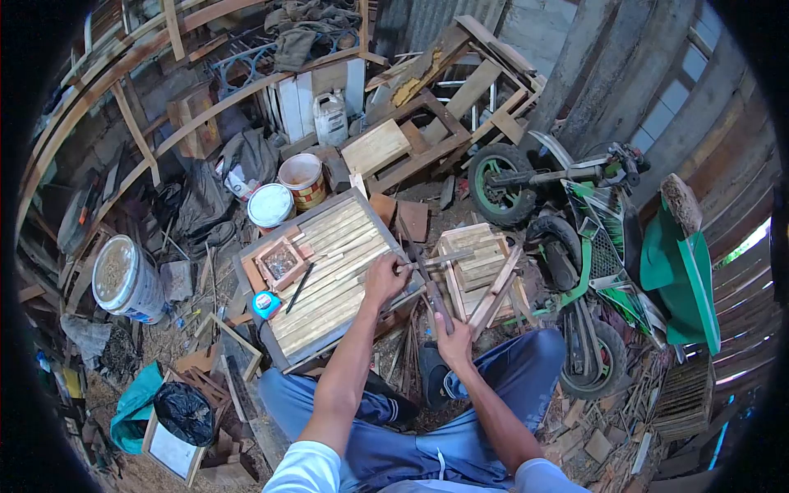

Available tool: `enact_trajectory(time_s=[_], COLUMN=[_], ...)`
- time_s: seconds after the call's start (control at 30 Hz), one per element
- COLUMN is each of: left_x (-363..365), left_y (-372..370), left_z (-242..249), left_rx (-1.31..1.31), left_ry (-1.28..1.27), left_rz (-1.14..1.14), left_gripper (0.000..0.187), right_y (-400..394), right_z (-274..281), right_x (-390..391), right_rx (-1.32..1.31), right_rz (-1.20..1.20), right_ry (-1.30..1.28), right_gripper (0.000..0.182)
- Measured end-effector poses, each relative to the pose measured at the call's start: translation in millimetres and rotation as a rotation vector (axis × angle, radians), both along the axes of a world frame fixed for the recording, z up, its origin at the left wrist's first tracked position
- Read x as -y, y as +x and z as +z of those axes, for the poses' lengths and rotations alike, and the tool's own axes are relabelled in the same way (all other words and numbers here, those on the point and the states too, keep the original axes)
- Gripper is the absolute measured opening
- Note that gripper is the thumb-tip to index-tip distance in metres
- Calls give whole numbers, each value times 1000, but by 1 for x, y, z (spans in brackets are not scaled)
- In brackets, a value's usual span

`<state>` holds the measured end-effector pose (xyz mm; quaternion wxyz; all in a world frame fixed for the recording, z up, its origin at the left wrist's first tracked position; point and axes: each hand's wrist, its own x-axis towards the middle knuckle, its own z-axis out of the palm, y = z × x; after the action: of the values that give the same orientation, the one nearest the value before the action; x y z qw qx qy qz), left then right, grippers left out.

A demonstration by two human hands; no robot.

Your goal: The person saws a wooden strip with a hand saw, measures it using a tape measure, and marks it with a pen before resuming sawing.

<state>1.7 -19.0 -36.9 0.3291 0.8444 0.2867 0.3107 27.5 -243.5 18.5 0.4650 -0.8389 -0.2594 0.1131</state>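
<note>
My left hand is closed at the right edge of a slatted wooden tabletop. Its fingers grip one end of a thin, narrow strip that points right. Held in my right hand is a long, dark, blade-like tool, slanting up and away; its shape is too small to name. The strip and the tool cross just beyond my left fingers. On the tabletop sit a small wooden box, a black pencil-like stick and a turquoise tape measure.
Right of the tabletop lies a small slatted wooden piece with loose strips. A green motorbike and a green wheelbarrow tray stand farther right. Buckets are behind the tabletop, another bucket at left. Wood scraps cover the ground.
</note>
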Motion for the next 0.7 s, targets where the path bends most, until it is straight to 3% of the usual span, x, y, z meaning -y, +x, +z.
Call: enact_trajectory(time_s=[0.2,0.7], left_x=[-2,-8], left_y=[1,2], left_z=[9,0], left_rx=[-21,-48], left_ry=[-82,-133], left_rz=[29,48], left_gripper=[28,26], right_y=[-5,-17], right_z=[-3,16], right_x=[-7,-6], right_rx=[8,33], right_rz=[-19,67], right_ry=[77,-71], right_gripper=[53,47])
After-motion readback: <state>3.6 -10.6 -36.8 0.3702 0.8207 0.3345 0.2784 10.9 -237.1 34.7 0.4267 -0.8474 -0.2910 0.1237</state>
